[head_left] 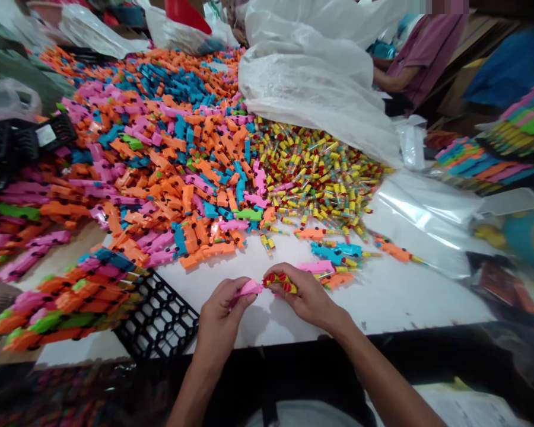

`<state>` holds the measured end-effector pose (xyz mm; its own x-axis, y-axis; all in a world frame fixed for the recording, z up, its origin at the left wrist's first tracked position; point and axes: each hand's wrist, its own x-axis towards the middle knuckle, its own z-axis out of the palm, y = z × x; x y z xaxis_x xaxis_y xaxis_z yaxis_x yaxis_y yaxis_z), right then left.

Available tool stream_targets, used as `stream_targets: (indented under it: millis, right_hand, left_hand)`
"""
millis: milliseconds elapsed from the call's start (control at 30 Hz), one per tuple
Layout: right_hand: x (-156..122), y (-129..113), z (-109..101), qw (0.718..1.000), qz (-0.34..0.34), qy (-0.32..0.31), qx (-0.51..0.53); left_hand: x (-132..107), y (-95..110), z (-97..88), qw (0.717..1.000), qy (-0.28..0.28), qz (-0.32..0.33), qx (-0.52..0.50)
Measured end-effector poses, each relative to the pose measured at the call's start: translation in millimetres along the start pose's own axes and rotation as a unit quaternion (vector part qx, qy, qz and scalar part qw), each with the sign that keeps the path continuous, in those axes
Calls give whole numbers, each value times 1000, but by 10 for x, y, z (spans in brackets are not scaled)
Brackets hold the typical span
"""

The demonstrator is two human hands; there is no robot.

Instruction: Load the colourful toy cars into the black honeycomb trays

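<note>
Above a white bench (404,302), a person's left hand (225,311) pinches a pink plastic piece (250,287); the right hand (309,296), just beside it, grips several yellow-and-red pieces (285,283). Beyond, I see a heap of colourful toy cars (173,178) and, to its right, a yellow pile (315,172). A black lattice tray (176,295) lies to the left.

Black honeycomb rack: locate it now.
In the head view, the black honeycomb rack lies left of centre, between the stacked toys and the left hand.
</note>
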<state>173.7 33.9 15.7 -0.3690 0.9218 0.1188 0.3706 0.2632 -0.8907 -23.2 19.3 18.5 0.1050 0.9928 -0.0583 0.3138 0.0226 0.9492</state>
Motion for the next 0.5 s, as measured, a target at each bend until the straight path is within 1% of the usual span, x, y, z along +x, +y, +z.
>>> stream_targets:
  millis: [167,267,333,400,467,500]
  right_hand:
    - [-4,0,-9,998,-2,-43,-43]
    - [21,-14,-24,994,-12,-74,-77]
    - [47,-27,-36,990,-12,-99,-103]
    - [69,-33,-41,984,-20,-125,-129]
    - [77,-30,-27,977,-43,-144,-150]
    - [73,-25,-11,974,-61,-143,-164]
  left_hand:
    - [9,-36,-3,999,0,30,30]
    - [18,-60,-7,999,-1,33,41]
    - [21,-70,-11,999,-1,20,40]
    - [20,-70,-18,1000,0,-9,26]
    - [17,-55,-29,999,0,-46,5]
    - [15,-41,-35,998,0,-62,-6]
